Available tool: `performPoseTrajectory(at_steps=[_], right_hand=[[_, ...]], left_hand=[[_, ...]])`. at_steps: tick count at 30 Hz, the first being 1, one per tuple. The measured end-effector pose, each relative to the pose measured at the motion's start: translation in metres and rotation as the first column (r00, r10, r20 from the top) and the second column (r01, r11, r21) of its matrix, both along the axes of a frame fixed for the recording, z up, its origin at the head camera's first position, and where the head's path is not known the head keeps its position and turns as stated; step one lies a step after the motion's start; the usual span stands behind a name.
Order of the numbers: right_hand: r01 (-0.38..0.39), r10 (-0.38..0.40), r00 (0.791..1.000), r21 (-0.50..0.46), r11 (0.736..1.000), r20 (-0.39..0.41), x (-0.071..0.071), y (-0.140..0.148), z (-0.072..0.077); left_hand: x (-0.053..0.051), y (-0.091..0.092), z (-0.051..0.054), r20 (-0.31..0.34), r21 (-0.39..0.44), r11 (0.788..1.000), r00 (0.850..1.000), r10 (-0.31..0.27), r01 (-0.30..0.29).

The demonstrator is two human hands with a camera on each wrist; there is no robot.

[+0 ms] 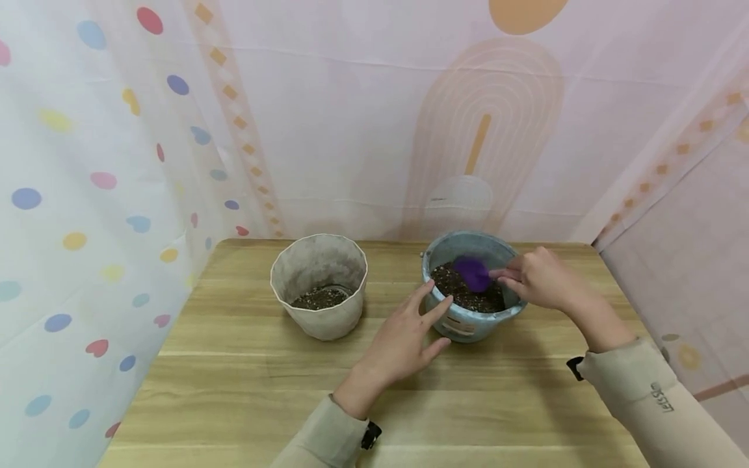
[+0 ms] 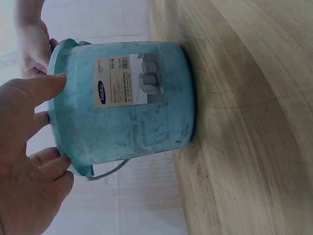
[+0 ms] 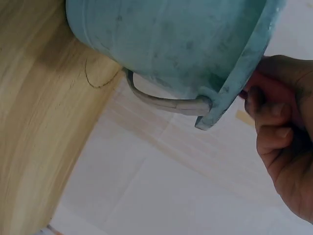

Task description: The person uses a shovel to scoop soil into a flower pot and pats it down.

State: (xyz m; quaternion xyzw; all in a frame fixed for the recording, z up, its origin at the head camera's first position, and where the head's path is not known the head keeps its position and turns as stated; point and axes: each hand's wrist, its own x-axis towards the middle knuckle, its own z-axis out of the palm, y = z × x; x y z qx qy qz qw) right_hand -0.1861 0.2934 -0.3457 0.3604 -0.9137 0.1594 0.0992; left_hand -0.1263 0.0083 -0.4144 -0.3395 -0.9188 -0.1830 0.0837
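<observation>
A blue-green bucket (image 1: 462, 325) with dark soil (image 1: 476, 300) inside stands on the right of the table. The right hand (image 1: 541, 279) grips the pink handle (image 3: 276, 95) of a small shovel, whose purple blade (image 1: 473, 273) lies at the soil within the bucket. The left hand (image 1: 400, 341) touches the bucket's near-left rim with its fingertips, fingers spread. In the left wrist view the same hand (image 2: 29, 147) is at the rim of the labelled bucket (image 2: 127, 103), the thumb side also against it.
A whitish pot (image 1: 328, 323) with some soil in the bottom stands left of the bucket on the wooden table (image 1: 246, 390). Patterned cloth (image 1: 351, 130) hangs behind and at both sides. The bucket's handle (image 3: 166, 104) hangs down outside.
</observation>
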Motion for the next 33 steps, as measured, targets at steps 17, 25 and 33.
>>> performPoseTrajectory(at_steps=[17, 25, 33], right_hand=[[0.111, 0.005, 0.913, -0.260, 0.959, 0.408, 0.020, 0.005, 0.005], [0.409, -0.141, 0.741, -0.275, 0.870, 0.656, 0.020, 0.011, -0.005], [0.446, -0.037, 0.699, -0.394, 0.803, 0.714, 0.022, 0.022, -0.012]], left_hand=[[-0.001, -0.001, -0.002, 0.001, 0.023, 1.000, 1.000, -0.014, 0.014], [0.000, -0.001, -0.003, -0.020, 0.001, 1.000, 1.000, -0.014, 0.014], [0.003, -0.002, -0.002, -0.030, -0.035, 0.999, 1.000, -0.004, 0.003]])
